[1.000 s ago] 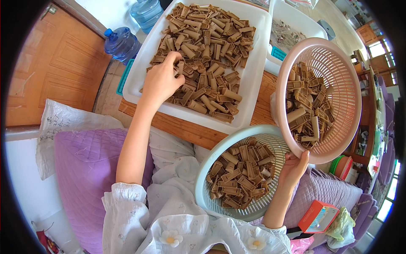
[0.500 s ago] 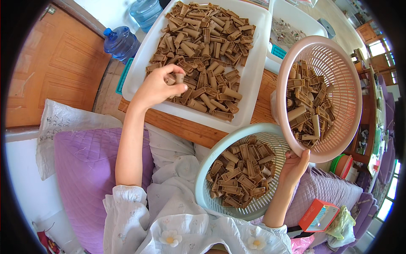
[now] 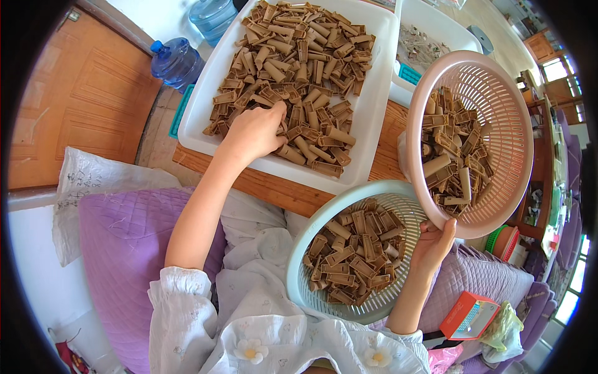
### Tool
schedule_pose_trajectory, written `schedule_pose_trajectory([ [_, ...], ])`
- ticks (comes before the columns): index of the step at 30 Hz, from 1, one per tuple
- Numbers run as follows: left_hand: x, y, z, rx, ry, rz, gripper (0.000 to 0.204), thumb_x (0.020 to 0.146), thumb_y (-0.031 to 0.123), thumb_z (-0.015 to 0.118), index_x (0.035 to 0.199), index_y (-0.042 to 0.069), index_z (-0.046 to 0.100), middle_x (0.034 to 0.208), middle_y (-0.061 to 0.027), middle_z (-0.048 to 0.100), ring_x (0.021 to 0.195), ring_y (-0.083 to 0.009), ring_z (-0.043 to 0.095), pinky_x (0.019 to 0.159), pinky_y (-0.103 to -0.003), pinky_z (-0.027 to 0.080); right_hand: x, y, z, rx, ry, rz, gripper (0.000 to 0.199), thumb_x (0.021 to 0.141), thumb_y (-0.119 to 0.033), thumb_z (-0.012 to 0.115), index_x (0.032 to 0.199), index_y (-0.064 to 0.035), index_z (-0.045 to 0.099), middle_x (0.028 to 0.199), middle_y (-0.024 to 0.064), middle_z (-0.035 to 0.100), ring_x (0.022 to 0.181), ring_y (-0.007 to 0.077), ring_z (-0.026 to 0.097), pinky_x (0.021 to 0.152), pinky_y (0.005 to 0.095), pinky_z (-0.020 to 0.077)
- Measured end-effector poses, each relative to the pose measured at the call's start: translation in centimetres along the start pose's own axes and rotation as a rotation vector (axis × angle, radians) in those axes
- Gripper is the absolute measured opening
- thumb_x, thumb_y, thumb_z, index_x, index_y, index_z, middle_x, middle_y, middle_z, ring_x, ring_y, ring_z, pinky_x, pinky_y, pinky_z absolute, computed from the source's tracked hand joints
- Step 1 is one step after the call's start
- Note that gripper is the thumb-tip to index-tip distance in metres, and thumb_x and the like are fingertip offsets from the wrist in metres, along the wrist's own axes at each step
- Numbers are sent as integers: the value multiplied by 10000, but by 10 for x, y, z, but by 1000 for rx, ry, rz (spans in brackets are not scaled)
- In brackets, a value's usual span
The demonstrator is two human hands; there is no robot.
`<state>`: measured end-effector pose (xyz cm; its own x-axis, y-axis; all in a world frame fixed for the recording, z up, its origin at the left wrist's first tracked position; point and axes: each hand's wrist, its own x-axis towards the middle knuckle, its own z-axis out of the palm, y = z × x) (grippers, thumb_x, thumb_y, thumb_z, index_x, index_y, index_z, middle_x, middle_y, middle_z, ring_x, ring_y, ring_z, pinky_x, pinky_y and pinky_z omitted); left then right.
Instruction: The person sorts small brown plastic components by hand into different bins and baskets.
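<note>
A large white tray [image 3: 367, 149] holds a heap of small brown half-round plastic pieces [image 3: 311, 59]. My left hand [image 3: 254, 132] reaches into the near left part of that heap, palm down, with fingers curled. Its fingertips are hidden among the pieces, so what they grip does not show. My right hand [image 3: 431, 246] grips the lower rim of a pink slotted basket [image 3: 507, 124], thumb on the rim. The basket is tilted toward me and partly filled with the same brown pieces. Below it, a pale green slotted basket [image 3: 299, 265] with more pieces rests at my lap.
The tray stands on a wooden table [image 3: 261, 181]. Behind the pink basket is a white bin [image 3: 436, 28] with thin scraps. Blue water bottles [image 3: 177, 65] stand beyond the tray's left side. Purple cushions [image 3: 137, 262] flank me, and a red box [image 3: 468, 316] lies at right.
My left hand, which was raised over the tray's near left edge with brown pieces in its fingers, has moved right and down into the heap. My right hand and both baskets stay put.
</note>
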<state>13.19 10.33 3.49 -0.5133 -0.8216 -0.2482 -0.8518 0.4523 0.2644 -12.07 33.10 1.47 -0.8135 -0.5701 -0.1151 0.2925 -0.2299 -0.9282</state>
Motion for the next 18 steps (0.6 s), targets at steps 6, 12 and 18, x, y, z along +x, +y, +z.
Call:
schedule_pose_trajectory([
  [6,8,-4,1,68,-71,47,223,653,149,618,831,22,574,762,-174,594,767,-305,577,690,-383,463,0,0,1,0,22,-6,202,850,-253,481,873,-52,482,767,56,553,576,117,482,520,241,397],
  [12,7,-7,-2,-58,-36,32,147,672,145,592,766,34,606,757,-178,593,771,-302,573,706,-374,454,-1,0,0,-4,21,-2,207,848,-256,484,879,-51,477,770,57,551,576,118,480,525,242,397],
  [18,11,2,-1,-180,-192,102,166,685,141,580,819,42,572,708,-166,582,734,-302,568,668,-375,439,0,0,-2,-8,5,1,216,845,-262,490,881,-49,476,771,58,548,577,119,477,530,242,397],
])
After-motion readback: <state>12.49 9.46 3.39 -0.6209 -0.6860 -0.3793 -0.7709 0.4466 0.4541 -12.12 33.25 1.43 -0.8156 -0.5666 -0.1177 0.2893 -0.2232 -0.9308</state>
